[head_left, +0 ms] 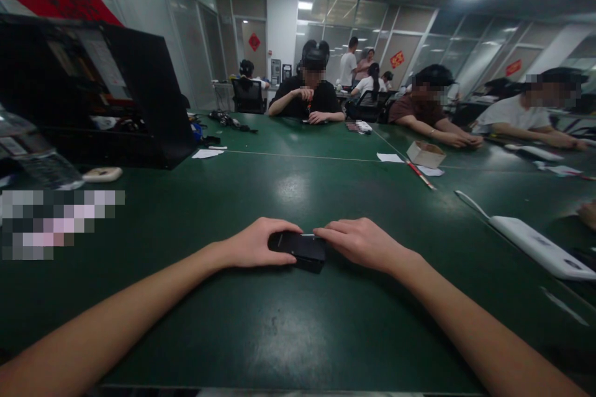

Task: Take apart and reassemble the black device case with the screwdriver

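Observation:
My left hand (256,245) is wrapped round the left end of a black oblong object (302,247), thumb on the near side and fingers on the far side. The object is low on the green table (223,335), with a darker lower part showing under its near right edge. I cannot make out its exact kind. At its far right corner is my right hand (365,242), fingers together and tips touching or very near the object. A thin white edge (308,235) shows behind the object between my hands; what the right fingertips pinch is hidden.
At left stand a large black case (172,105) and a clear plastic bottle (41,152). A white power strip (540,247) lies at right. Further back are a small open box (425,154), a red stick (420,175) and paper pieces (390,157). Several people sit around the table.

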